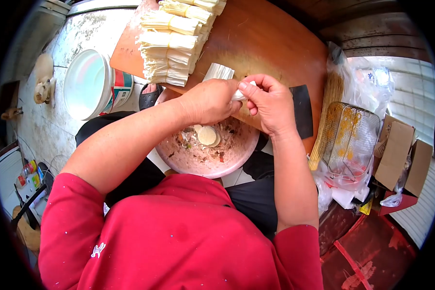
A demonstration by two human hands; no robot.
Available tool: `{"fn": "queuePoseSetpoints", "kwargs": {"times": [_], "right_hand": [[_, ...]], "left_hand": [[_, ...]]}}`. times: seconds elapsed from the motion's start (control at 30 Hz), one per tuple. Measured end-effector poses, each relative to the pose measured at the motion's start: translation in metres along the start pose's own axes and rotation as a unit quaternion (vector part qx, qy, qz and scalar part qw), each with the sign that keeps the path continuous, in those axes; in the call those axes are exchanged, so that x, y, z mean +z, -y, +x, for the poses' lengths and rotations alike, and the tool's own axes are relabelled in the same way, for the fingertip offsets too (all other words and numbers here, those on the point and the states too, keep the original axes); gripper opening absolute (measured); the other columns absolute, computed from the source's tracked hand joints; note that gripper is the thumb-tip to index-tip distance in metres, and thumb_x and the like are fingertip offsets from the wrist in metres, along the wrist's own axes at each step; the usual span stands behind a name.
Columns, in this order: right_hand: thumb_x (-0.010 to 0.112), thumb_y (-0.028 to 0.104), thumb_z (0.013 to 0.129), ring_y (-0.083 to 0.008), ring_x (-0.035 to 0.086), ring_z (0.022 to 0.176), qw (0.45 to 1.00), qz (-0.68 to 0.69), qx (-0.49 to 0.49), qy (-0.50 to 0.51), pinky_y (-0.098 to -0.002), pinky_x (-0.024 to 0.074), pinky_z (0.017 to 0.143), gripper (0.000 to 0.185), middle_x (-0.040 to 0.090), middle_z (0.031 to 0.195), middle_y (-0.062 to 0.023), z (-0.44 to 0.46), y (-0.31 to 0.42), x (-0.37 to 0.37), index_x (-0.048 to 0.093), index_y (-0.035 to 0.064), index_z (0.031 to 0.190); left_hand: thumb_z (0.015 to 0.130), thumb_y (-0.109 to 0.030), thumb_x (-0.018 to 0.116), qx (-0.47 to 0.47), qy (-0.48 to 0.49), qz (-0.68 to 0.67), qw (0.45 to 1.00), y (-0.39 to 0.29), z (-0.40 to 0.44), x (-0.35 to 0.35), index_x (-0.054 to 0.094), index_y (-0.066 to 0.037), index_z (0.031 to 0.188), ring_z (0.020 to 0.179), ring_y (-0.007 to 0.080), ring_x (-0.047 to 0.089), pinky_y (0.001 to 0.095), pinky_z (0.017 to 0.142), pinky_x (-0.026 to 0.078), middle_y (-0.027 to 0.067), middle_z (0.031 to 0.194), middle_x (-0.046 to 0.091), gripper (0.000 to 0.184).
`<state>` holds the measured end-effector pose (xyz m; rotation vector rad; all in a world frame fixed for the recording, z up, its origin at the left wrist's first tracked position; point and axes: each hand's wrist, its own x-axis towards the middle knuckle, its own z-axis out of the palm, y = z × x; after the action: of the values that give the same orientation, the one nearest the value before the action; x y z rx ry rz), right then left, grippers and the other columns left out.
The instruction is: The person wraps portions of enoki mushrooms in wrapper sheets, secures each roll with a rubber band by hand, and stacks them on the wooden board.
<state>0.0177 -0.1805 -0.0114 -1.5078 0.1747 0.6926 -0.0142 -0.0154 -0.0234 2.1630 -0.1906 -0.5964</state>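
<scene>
Over the near edge of a brown wooden board (270, 43), both hands are closed on a small bundle of thin white strips (219, 71). My left hand (211, 101) wraps round the bundle, whose fanned end sticks out beyond the fingers. The fingers of my right hand (271, 102) pinch a white end of it beside the left hand. Stacked on the board's left part are several bundles of pale strips (171, 46), tied round the middle with thin yellowish bands. Below my hands is a pinkish basin (179, 162) with scraps and pale round discs (208, 136) inside.
A dark flat rectangular piece (302, 111) lies at the board's right edge. Farther right are thin straw-coloured sticks (323, 130), a wire basket (350, 137) and a cardboard box (395, 157). To the left stand a white bucket (84, 84) and a light-coloured dog (43, 75).
</scene>
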Motion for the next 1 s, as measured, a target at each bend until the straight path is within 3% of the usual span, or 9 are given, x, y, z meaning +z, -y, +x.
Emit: {"fn": "queuePoseSetpoints", "kwargs": {"times": [0.13, 0.27, 0.4, 0.53, 0.73, 0.83, 0.87, 0.93, 1.0], "right_hand": [[0.07, 0.021, 0.087, -0.005, 0.054, 0.059, 1.0, -0.02, 0.003, -0.003, -0.0179, 0.0435, 0.046, 0.029, 0.062, 0.083, -0.0022, -0.003, 0.029, -0.018, 0.063, -0.0001, 0.107], [0.069, 0.023, 0.088, -0.0035, 0.052, 0.056, 0.985, -0.043, -0.083, -0.147, -0.0163, 0.0402, 0.046, 0.026, 0.062, 0.08, -0.0005, 0.007, 0.035, -0.07, 0.066, 0.0031, 0.105], [0.068, 0.016, 0.082, -0.0072, 0.056, 0.059, 0.945, -0.273, -0.044, -0.172, -0.0219, 0.0443, 0.052, 0.015, 0.064, 0.069, -0.0005, 0.013, 0.014, -0.082, 0.071, 0.002, 0.089], [0.064, 0.017, 0.08, -0.0252, 0.067, 0.071, 0.838, -0.519, -0.072, -0.152, -0.0346, 0.0513, 0.066, 0.013, 0.069, 0.079, -0.0149, 0.029, -0.022, -0.085, 0.071, 0.006, 0.084], [0.064, 0.021, 0.079, -0.0332, 0.065, 0.087, 0.746, -0.651, -0.03, -0.137, -0.0425, 0.0518, 0.074, 0.016, 0.068, 0.089, -0.0158, 0.044, -0.046, -0.086, 0.069, 0.0088, 0.088], [0.064, 0.02, 0.08, -0.029, 0.066, 0.075, 0.739, -0.659, -0.042, -0.133, -0.0387, 0.0525, 0.068, 0.015, 0.068, 0.083, -0.0147, 0.044, -0.045, -0.08, 0.068, 0.0073, 0.086], [0.064, 0.02, 0.08, -0.029, 0.066, 0.075, 0.738, -0.66, -0.049, -0.13, -0.0387, 0.0525, 0.068, 0.015, 0.068, 0.083, -0.0147, 0.046, -0.04, -0.077, 0.068, 0.0073, 0.086], [0.064, 0.016, 0.082, -0.0179, 0.064, 0.06, 0.91, -0.402, -0.014, -0.104, -0.0303, 0.0508, 0.058, 0.013, 0.066, 0.074, -0.0086, 0.031, -0.013, -0.053, 0.065, 0.0036, 0.082], [0.064, 0.014, 0.083, -0.0123, 0.06, 0.057, 0.949, -0.305, -0.032, -0.073, -0.0261, 0.0484, 0.055, 0.011, 0.064, 0.072, -0.0051, 0.019, -0.004, -0.031, 0.063, 0.0024, 0.083]], "left_hand": [[0.088, -0.025, 0.06, -0.016, -0.013, -0.123, 0.992, 0.003, 0.005, 0.0, 0.056, 0.003, 0.107, 0.083, 0.0361, 0.064, 0.0428, 0.077, 0.05, 0.0209, 0.087, 0.066, 0.034], [0.093, -0.018, 0.057, -0.112, -0.011, -0.355, 0.928, -0.01, 0.004, -0.014, 0.05, -0.006, 0.091, 0.052, 0.0092, 0.049, 0.0251, 0.049, 0.041, 0.001, 0.067, 0.052, 0.014], [0.093, -0.017, 0.057, -0.097, -0.023, -0.422, 0.901, -0.008, 0.008, -0.012, 0.049, -0.006, 0.089, 0.051, 0.0096, 0.048, 0.0246, 0.047, 0.039, 0.0012, 0.065, 0.05, 0.014], [0.09, -0.017, 0.06, -0.095, -0.01, -0.446, 0.89, -0.004, 0.01, -0.008, 0.051, -0.005, 0.086, 0.051, 0.011, 0.049, 0.0262, 0.049, 0.041, 0.0025, 0.065, 0.051, 0.016], [0.09, -0.014, 0.06, -0.107, -0.018, -0.459, 0.882, -0.006, 0.009, -0.006, 0.05, -0.005, 0.088, 0.047, 0.0102, 0.047, 0.0248, 0.044, 0.038, 0.0017, 0.064, 0.05, 0.014], [0.09, -0.013, 0.061, -0.119, -0.022, -0.466, 0.876, -0.005, 0.009, -0.001, 0.051, -0.005, 0.089, 0.046, 0.0102, 0.047, 0.0248, 0.044, 0.038, 0.0017, 0.064, 0.051, 0.014], [0.09, -0.013, 0.062, -0.132, -0.028, -0.46, 0.878, -0.003, 0.01, -0.002, 0.051, -0.005, 0.089, 0.046, 0.0102, 0.047, 0.0249, 0.044, 0.038, 0.0016, 0.064, 0.051, 0.014], [0.09, -0.014, 0.063, -0.148, -0.031, -0.452, 0.879, 0.0, 0.011, 0.0, 0.052, -0.004, 0.09, 0.046, 0.0102, 0.047, 0.0251, 0.043, 0.038, 0.0014, 0.064, 0.052, 0.015], [0.09, -0.014, 0.064, -0.152, -0.032, -0.418, 0.895, 0.006, 0.014, 0.006, 0.053, -0.004, 0.09, 0.046, 0.0101, 0.047, 0.0252, 0.043, 0.039, 0.0012, 0.063, 0.052, 0.015]]}}
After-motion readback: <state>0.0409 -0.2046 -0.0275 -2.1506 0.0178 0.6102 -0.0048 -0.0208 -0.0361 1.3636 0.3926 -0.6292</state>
